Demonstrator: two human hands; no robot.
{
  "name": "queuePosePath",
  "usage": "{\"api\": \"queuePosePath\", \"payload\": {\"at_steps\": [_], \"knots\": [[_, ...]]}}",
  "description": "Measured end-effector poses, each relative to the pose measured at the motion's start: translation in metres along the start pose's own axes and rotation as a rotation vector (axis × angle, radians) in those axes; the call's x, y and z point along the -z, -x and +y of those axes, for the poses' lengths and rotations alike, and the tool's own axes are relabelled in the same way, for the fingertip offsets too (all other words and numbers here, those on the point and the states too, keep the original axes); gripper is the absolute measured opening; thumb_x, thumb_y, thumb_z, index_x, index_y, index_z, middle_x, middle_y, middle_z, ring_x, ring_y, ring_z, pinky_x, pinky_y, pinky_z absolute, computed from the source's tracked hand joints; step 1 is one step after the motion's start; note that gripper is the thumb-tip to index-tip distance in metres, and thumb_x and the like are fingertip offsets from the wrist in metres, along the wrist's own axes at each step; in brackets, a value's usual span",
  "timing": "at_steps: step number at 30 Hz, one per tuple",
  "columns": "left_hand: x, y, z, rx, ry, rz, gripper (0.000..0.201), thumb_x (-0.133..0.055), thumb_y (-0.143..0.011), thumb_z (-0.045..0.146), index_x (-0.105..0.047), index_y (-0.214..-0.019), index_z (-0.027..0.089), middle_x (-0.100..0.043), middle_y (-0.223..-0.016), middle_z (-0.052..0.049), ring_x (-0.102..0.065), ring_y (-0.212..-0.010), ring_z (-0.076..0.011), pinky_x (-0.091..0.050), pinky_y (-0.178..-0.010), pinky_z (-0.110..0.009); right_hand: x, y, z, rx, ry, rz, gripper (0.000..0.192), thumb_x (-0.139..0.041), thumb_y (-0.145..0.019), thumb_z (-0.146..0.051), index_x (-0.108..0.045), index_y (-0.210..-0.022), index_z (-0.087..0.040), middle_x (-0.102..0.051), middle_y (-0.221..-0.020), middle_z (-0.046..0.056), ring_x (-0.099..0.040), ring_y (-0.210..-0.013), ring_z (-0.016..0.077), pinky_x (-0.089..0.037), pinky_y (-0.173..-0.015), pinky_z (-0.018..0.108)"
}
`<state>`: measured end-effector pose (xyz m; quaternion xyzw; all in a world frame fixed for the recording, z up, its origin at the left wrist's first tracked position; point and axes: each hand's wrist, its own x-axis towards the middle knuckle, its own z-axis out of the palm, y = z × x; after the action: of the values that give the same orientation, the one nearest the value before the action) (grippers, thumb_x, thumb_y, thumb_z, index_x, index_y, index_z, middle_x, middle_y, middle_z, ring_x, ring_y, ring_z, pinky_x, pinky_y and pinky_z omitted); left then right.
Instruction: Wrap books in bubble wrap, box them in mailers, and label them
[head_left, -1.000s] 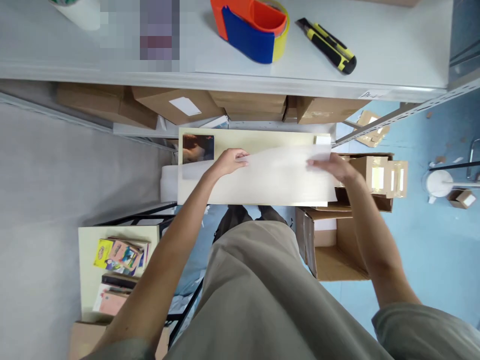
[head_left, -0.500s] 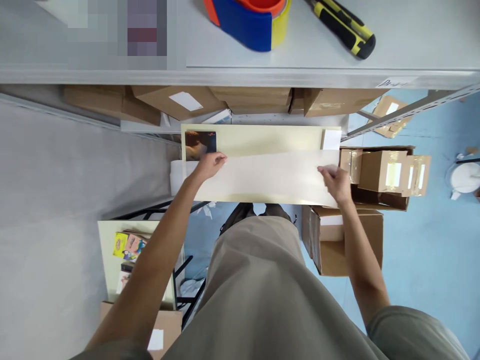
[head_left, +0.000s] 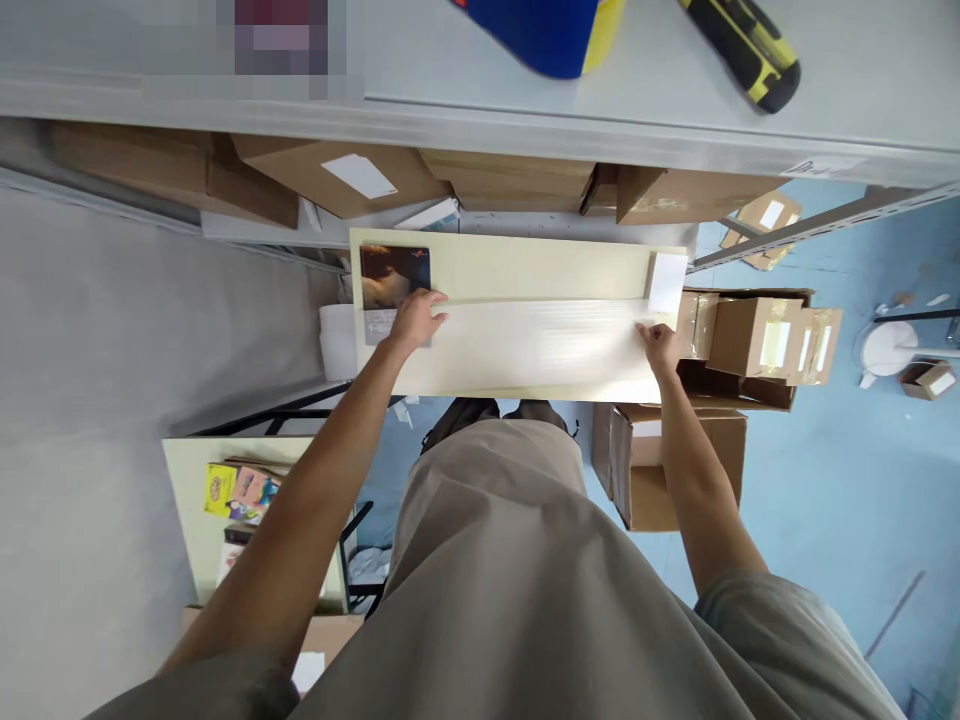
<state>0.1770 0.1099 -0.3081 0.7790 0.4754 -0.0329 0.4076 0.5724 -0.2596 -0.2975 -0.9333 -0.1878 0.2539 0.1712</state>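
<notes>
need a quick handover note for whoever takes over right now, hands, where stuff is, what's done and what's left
Left hand: pressing down the left end of the white translucent sheet, beside the dark book.
Right hand: holding the sheet's right end, near the small white pad.
The sheet lies stretched along the near half of the cream shelf board; the roll shows past the board's left end.
Tape dispenser and utility knife sit on the grey table above.
Done: sheet pulled out flat.
Left, by the look of it: the sheet is not cut from the roll; the book is unwrapped.

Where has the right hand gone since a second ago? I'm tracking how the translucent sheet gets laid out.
Yes. The right hand has slid outward along the cream board, now at the sheet's end beside the white label.
</notes>
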Motion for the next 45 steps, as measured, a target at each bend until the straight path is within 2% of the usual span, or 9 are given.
{"api": "queuePosePath", "payload": {"at_steps": [3,6,15,18,22,29,36,40,45], "knots": [[0.007,0.011,-0.025,0.004,-0.05,0.078,0.046,-0.082,-0.076,0.021,-0.076,-0.122,0.026,-0.069,-0.151,-0.016,-0.055,-0.155,-0.0413,-0.035,-0.14,-0.059,-0.01,0.013,-0.005,-0.205,0.061,0.177,0.042,-0.078,-0.107,-0.051,-0.073,-0.122,-0.012,-0.079,-0.127,0.024,-0.074,-0.101,0.0276,-0.06,-0.09,0.041],[0.005,0.019,-0.037,0.027,-0.079,0.118,0.062,-0.088,-0.08,0.03,-0.072,-0.139,0.025,-0.051,-0.174,-0.018,-0.039,-0.168,-0.0439,-0.027,-0.144,-0.057,-0.028,0.043,-0.03,-0.126,0.06,0.231,0.054,-0.076,-0.107,-0.046,-0.065,-0.146,-0.011,-0.069,-0.148,0.028,-0.074,-0.115,0.0319,-0.062,-0.097,0.047],[0.004,0.022,-0.046,-0.024,-0.065,0.031,0.075,-0.09,-0.087,0.026,-0.063,-0.156,0.016,-0.039,-0.183,-0.028,-0.035,-0.17,-0.0506,-0.027,-0.141,-0.065,-0.19,0.155,-0.231,0.396,0.004,-0.442,0.028,-0.064,-0.114,-0.042,-0.072,-0.13,-0.022,-0.08,-0.127,0.012,-0.077,-0.1,0.025,-0.059,-0.093,0.036],[0.028,0.009,-0.069,-0.073,-0.016,0.016,0.062,-0.084,-0.093,0.027,-0.065,-0.151,0.02,-0.057,-0.171,-0.022,-0.046,-0.165,-0.0429,-0.032,-0.14,-0.059,-0.239,0.162,-0.297,0.437,0.105,-0.563,0.025,-0.062,-0.116,-0.041,-0.072,-0.131,-0.024,-0.082,-0.13,0.012,-0.078,-0.11,0.0286,-0.058,-0.096,0.038],[0.059,-0.015,-0.104,0.133,-0.037,0.207,0.053,-0.079,-0.096,0.031,-0.065,-0.145,0.016,-0.066,-0.157,-0.026,-0.055,-0.156,-0.0433,-0.037,-0.137,-0.059,-0.273,0.158,-0.344,0.335,0.234,-0.607,0.028,-0.072,-0.112,-0.038,-0.071,-0.135,-0.021,-0.08,-0.141,0.018,-0.078,-0.122,0.0353,-0.058,-0.099,0.042],[0.076,-0.056,-0.129,0.415,0.161,0.157,0.029,-0.08,-0.088,0.042,-0.07,-0.105,0.02,-0.081,-0.113,-0.017,-0.076,-0.119,-0.0361,-0.057,-0.103,-0.045,-0.287,0.155,-0.355,0.236,0.273,-0.587,0.035,-0.082,-0.106,-0.033,-0.067,-0.135,-0.021,-0.08,-0.142,0.022,-0.078,-0.126,0.0368,-0.059,-0.102,0.044],[0.088,-0.068,-0.129,0.197,0.43,0.136,0.025,-0.077,-0.082,0.042,-0.067,-0.094,0.023,-0.074,-0.093,-0.002,-0.072,-0.095,-0.0201,-0.056,-0.088,-0.028,-0.288,0.172,-0.322,0.295,0.105,-0.534,0.023,-0.071,-0.113,-0.047,-0.065,-0.113,-0.024,-0.079,-0.125,0.011,-0.072,-0.112,0.027,-0.052,-0.094,0.035],[0.099,-0.044,-0.088,0.018,0.377,0.203,0.034,-0.077,-0.094,0.054,-0.067,-0.107,0.023,-0.075,-0.106,-0.005,-0.074,-0.109,-0.0218,-0.059,-0.098,-0.029,-0.291,0.175,-0.306,0.356,-0.016,-0.498,0.032,-0.069,-0.111,-0.054,-0.061,-0.1,-0.026,-0.075,-0.112,0.009,-0.068,-0.108,0.0249,-0.051,-0.094,0.032],[0.119,0.025,0.014,-0.29,0.247,0.228,0.035,-0.072,-0.106,0.058,-0.071,-0.115,0.024,-0.078,-0.116,-0.006,-0.075,-0.121,-0.0263,-0.06,-0.107,-0.035,-0.294,0.163,-0.298,0.375,-0.212,-0.597,0.041,-0.078,-0.101,-0.062,-0.06,-0.097,-0.026,-0.074,-0.106,0.005,-0.068,-0.099,0.0221,-0.054,-0.093,0.033]]}}
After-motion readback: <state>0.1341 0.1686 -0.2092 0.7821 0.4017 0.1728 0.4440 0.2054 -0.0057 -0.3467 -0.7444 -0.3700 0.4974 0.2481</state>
